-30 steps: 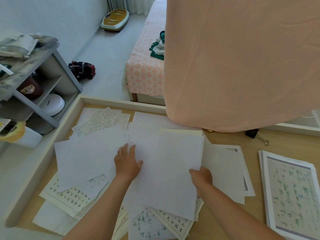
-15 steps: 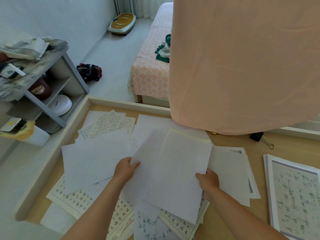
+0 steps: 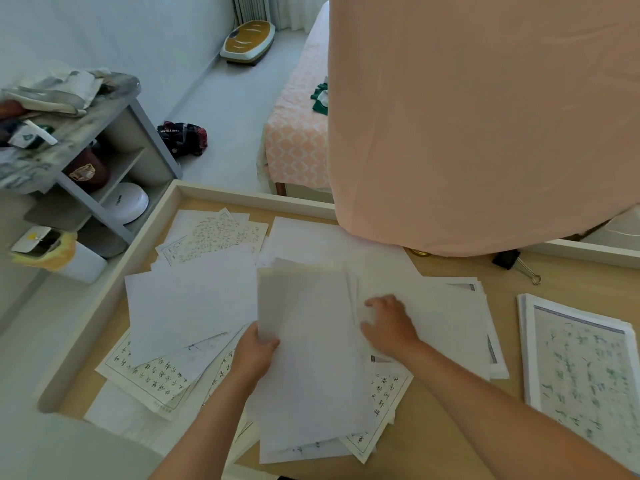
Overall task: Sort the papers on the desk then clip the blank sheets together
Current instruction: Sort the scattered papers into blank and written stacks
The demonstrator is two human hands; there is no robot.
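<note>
White blank sheet (image 3: 311, 358), lengthwise near-to-far

Plain white across the blank sheet (image 3: 311, 358), no marks; black characters in ruled grids on the lettered sheets (image 3: 152, 379). Green script inside a blue-grey border on the stack (image 3: 581, 362). Black binder clip (image 3: 506, 259), pale wood desk (image 3: 450, 427), peach cloth (image 3: 485, 116), pink bedcover (image 3: 298, 140) with white lattice, grey shelf unit (image 3: 145, 133).

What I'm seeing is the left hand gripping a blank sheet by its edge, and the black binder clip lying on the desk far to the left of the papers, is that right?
Not quite. The head view shows the black binder clip lying on the desk to the right of the papers, not the left. The left hand does grip a blank sheet by its edge.
</note>
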